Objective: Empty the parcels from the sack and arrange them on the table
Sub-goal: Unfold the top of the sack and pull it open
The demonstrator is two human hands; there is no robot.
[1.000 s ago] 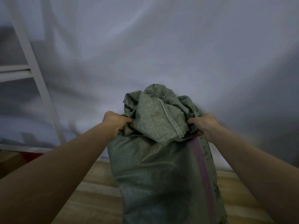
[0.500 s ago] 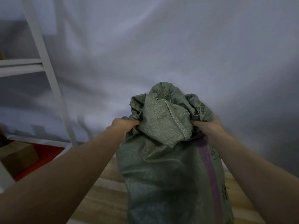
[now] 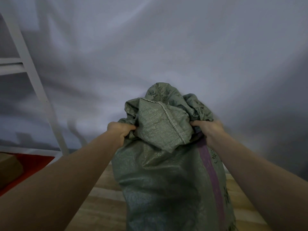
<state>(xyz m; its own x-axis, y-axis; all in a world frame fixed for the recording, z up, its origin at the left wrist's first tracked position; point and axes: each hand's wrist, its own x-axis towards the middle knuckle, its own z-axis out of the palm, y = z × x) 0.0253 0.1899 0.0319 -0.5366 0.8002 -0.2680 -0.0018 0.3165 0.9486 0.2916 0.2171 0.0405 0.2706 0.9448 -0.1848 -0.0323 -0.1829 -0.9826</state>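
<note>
Sack (image 3: 160,177), green woven with a purple stripe, stood upright on the wooden table (image 3: 103,202), its top bunched and folded over. I had my left hand (image 3: 120,130) clamped on the bunched fabric at its left, my right hand (image 3: 208,129) gripping the right. Behind hung a grey cloth (image 3: 166,47); a white frame (image 3: 31,77) stood at left.

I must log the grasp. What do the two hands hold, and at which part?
Both hold the green woven sack at its bunched top: the left hand on its left side, the right hand on its right.
</note>
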